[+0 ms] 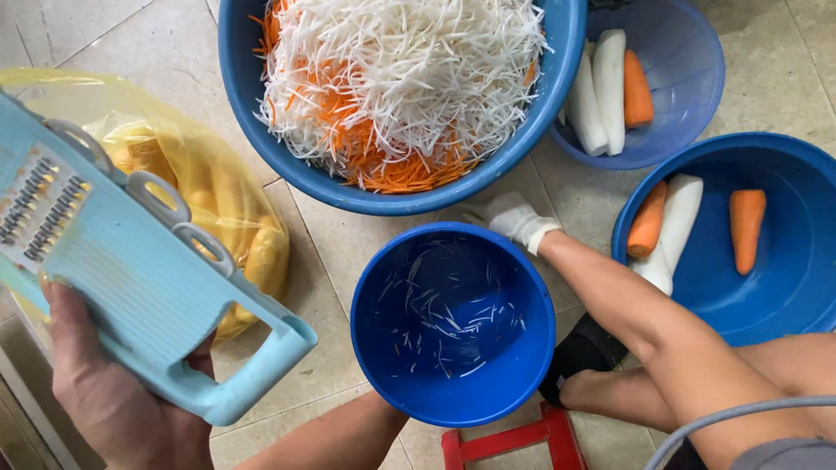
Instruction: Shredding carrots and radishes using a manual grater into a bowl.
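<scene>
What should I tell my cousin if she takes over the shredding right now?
Left hand holds the light blue grater, lifted off the floor. Right hand, gloved, grips the rim of the small blue bowl, which holds only a few white shreds. Done: the big basin is heaped with shredded radish and carrot. Left: whole carrots and white radishes wait in two bowls on the right.

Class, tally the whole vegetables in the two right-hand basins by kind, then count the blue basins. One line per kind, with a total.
Carrots: 3
White radishes: 3
Blue basins: 4
Total: 10
</scene>
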